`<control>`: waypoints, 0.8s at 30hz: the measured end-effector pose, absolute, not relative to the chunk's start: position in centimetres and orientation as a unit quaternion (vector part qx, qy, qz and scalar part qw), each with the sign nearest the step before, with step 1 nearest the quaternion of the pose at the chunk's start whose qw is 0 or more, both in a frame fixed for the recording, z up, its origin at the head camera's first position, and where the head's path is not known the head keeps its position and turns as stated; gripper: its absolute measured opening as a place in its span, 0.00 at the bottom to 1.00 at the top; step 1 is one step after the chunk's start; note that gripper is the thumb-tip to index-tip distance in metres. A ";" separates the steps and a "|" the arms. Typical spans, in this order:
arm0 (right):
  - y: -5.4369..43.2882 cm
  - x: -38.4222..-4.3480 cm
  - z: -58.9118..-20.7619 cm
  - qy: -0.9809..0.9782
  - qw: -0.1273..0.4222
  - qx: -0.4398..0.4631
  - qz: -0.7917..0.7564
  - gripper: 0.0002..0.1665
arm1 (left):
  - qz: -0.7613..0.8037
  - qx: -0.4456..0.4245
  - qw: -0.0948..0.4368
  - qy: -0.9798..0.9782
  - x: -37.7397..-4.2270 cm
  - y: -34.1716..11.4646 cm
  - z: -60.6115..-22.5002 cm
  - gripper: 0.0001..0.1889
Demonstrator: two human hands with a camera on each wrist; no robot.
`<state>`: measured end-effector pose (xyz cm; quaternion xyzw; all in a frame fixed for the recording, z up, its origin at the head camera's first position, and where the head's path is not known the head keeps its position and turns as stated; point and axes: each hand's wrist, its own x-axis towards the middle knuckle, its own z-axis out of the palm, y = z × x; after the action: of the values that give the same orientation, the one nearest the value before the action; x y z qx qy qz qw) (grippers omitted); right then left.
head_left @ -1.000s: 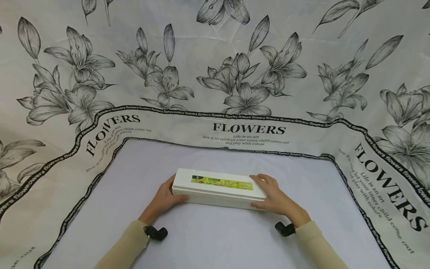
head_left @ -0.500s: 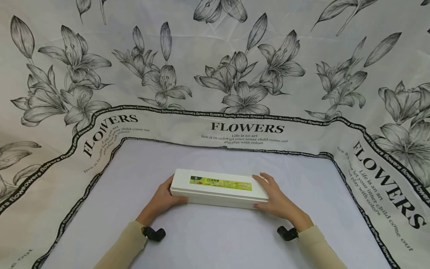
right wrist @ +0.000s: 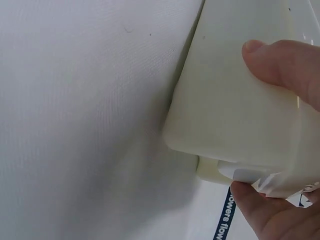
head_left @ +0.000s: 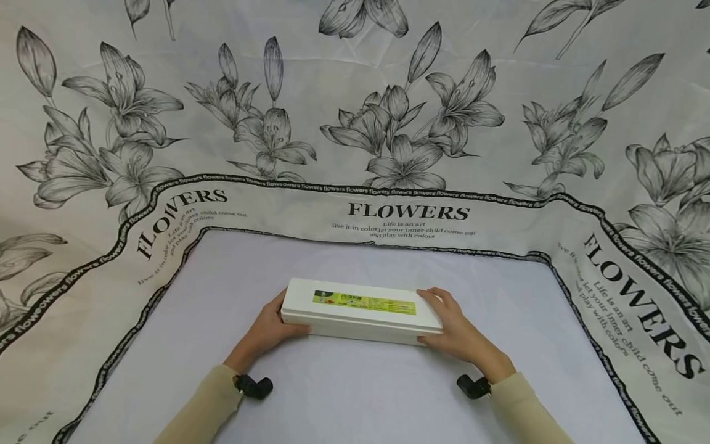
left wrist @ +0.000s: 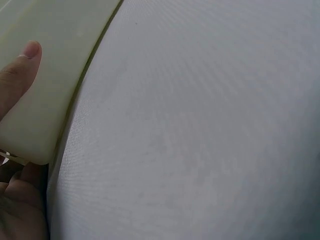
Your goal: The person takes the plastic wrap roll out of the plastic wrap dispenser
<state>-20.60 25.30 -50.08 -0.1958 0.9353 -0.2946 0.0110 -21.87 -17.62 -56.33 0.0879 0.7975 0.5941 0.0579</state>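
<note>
A long white cling film box (head_left: 360, 330) with a yellow-green label lies crosswise on the white tabletop in the head view. My left hand (head_left: 273, 330) grips its left end, thumb along the near side. Around the opposite end, my right hand (head_left: 456, 330) holds the box with the thumb low on the near face and fingers over the far top edge. In the left wrist view the thumb (left wrist: 22, 75) presses the box's smooth side (left wrist: 55, 95). The right wrist view shows the right thumb (right wrist: 280, 65) on the side and a fingertip (right wrist: 245, 195) under the end.
White cloth (head_left: 355, 394) covers the tabletop around the box. Behind it hangs a flower-printed curtain (head_left: 388, 123) with a lettered border. Each wrist carries a small black camera, such as the left one (head_left: 255, 386).
The head view has shifted slightly. The box's right end and my right hand sit a touch farther right than a second ago; both hands keep their hold.
</note>
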 end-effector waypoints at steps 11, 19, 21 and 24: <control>25.4 -20.3 -49.2 0.941 -0.003 -0.229 -0.251 0.57 | 0.591 0.097 0.057 0.799 -21.9 -17.7 -56.4 0.62; 26.0 -20.6 -48.4 0.935 0.002 -0.254 -0.245 0.55 | 0.602 0.099 0.062 0.790 -21.9 -17.6 -56.3 0.63; 26.1 -20.7 -48.2 0.936 0.009 -0.253 -0.245 0.55 | 0.603 0.100 0.062 0.789 -21.9 -17.6 -56.3 0.63; 26.1 -20.8 -47.9 0.937 0.018 -0.252 -0.242 0.56 | 0.599 0.098 0.060 0.792 -21.9 -17.6 -56.3 0.64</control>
<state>-20.84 26.09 -47.93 -0.2524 0.9367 -0.2422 0.0180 -21.90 -17.61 -56.29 0.0976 0.7923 0.5992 0.0605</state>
